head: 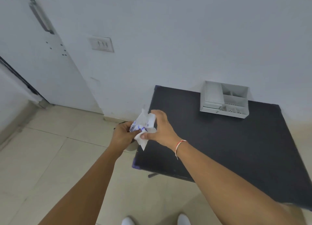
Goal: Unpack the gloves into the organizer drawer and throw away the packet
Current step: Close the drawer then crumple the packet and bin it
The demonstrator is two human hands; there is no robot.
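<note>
Both my hands hold a crumpled white packet (pixel 144 125) with blue print, just off the left edge of the black table (pixel 228 148). My left hand (pixel 124 132) grips its left side and my right hand (pixel 160 128) pinches its right side, thumb underneath. A grey organizer (pixel 224 100) with several compartments stands at the table's far edge against the wall. I cannot tell whether gloves lie in it. Beneath my hands a round dark-rimmed object (pixel 130 147) on the floor is mostly hidden.
A white wall with a switch plate (pixel 100 44) rises behind the table. A white door (pixel 42 47) with a metal handle is at the left. Beige floor tiles (pixel 50 157) spread out left of the table. My white shoes (pixel 183 219) show at the bottom.
</note>
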